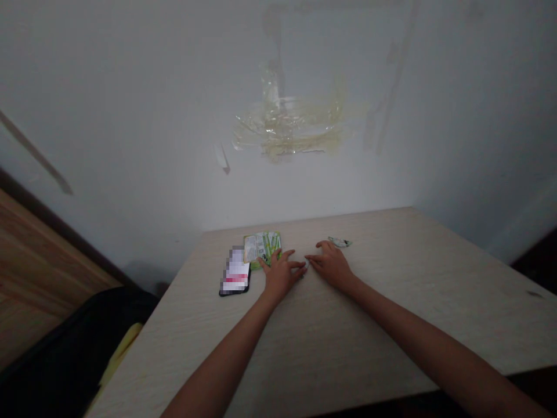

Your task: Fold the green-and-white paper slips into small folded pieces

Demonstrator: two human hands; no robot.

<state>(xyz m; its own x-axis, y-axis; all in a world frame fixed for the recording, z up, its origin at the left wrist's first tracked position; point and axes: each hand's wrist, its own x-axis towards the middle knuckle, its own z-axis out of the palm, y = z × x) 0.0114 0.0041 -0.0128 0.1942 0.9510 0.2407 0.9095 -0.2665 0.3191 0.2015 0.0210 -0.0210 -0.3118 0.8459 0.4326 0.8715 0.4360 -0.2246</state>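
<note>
Near the middle of the table, my left hand (282, 274) and my right hand (333, 264) almost meet at the fingertips. Between them is a small pale bit (307, 264), too tiny and dim to name. My left thumb and forefinger pinch at its left side, the other fingers spread toward a green-and-white printed packet (262, 247). On its right side, my right thumb and forefinger are drawn together. Just beyond my right hand lies a small green-and-white scrap (339, 241), perhaps a torn wrapper piece.
A phone (236, 273) with a lit, blurred-out screen lies left of my left hand, partly under the packet. The pale wooden table (391, 249) meets a wall (152, 116) with peeling clear tape (282, 128). Dark and yellow cloth (117, 354) lies beyond the left edge.
</note>
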